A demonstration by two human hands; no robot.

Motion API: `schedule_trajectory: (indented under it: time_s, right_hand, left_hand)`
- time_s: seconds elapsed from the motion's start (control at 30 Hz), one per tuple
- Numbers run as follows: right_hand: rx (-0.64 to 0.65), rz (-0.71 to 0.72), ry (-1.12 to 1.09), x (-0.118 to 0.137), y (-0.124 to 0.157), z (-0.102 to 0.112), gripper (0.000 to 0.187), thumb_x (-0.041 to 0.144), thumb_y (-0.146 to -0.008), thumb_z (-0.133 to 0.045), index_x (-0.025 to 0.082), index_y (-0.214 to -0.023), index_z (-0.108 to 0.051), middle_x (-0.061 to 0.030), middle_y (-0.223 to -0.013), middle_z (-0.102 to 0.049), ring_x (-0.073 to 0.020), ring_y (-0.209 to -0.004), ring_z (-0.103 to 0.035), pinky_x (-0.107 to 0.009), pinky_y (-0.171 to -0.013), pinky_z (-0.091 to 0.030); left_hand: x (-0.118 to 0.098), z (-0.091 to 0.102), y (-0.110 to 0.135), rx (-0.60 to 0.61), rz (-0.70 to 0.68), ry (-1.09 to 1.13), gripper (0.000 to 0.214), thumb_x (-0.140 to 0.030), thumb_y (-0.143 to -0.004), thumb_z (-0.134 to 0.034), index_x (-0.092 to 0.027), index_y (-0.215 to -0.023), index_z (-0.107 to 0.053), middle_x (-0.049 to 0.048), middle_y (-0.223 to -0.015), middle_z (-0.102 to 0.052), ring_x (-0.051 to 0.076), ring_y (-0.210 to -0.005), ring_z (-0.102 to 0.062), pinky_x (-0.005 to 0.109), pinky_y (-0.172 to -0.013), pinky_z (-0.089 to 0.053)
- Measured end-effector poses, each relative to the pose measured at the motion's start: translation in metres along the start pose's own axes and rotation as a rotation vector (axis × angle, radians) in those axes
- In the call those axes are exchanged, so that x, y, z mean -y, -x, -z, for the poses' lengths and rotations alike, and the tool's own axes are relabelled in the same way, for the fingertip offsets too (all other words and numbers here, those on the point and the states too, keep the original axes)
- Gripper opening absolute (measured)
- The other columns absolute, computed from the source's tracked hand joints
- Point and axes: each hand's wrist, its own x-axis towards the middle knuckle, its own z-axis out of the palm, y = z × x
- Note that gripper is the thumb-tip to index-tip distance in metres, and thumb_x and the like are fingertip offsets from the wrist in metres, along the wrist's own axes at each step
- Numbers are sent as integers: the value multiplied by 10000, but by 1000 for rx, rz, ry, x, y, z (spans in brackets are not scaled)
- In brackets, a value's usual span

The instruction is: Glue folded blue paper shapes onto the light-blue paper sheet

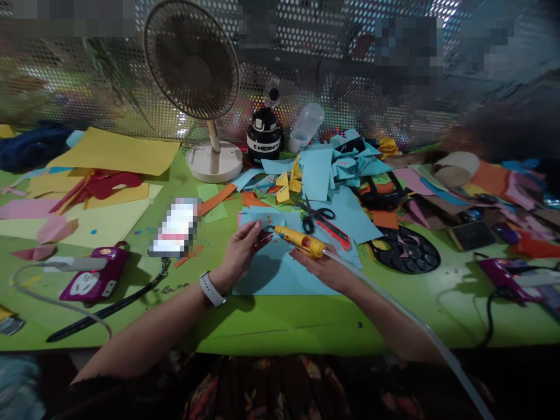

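In the head view my right hand (321, 268) is wrapped round a yellow glue gun (301, 241), its nozzle pointing left; a long pale, translucent cord or stick trails from its back. My left hand (245, 248), with a white wristband, pinches the edge of a small light-blue paper piece (275, 219) beside the nozzle. The fingers partly hide that piece. Beneath both hands lies a larger blue paper sheet (262, 280). Just beyond the glue gun are black-handled scissors (317, 219) and a red utility knife (335, 234).
A fan (214, 160) and a black bottle (263, 137) stand at the back. Blue paper scraps (317, 172) pile up beyond my hands. A lit phone (175, 227) and purple power box (94, 274) are left; a black palette (405, 249) and another purple box (507, 280) are right.
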Motion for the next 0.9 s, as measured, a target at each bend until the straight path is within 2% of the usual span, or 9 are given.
schedule_trajectory:
  time_s: [0.23,0.4,0.73,0.9]
  right_hand:
    - [0,-34,-112,-6,0,-1,328,480,-833,-659,216,-1027,-686,-59,-949,-707,-222,-875,-661,-346,-789,-553]
    - [15,-53,-127,-8,0,-1,384,509,-809,-676,187,-1019,-676,-52,-892,-696,-201,-785,-641,-337,-730,-545]
    - [19,-36,-132,-9,1,0,367,519,-826,-659,193,-993,-654,-27,-848,-653,-168,-732,-582,-300,-673,-505]
    - [40,-18,-52,-7,1,1,326,503,-836,-655,184,-894,-628,4,-749,-602,-132,-657,-511,-268,-600,-455]
  left_hand:
    - [1,2,-2,22,0,14,262,-328,-650,-872,-172,-791,-716,-17,-788,-720,98,-714,-679,279,-814,-581]
    - [1,2,-2,12,7,10,246,-311,-663,-864,-169,-800,-716,-4,-813,-732,106,-731,-685,278,-817,-577]
    - [1,1,-2,9,8,-1,269,-324,-644,-877,-171,-799,-718,-6,-819,-730,118,-753,-694,291,-815,-579]
    - [2,3,-2,13,-7,-4,254,-322,-660,-866,-167,-796,-718,-5,-801,-726,104,-724,-678,281,-813,-578]
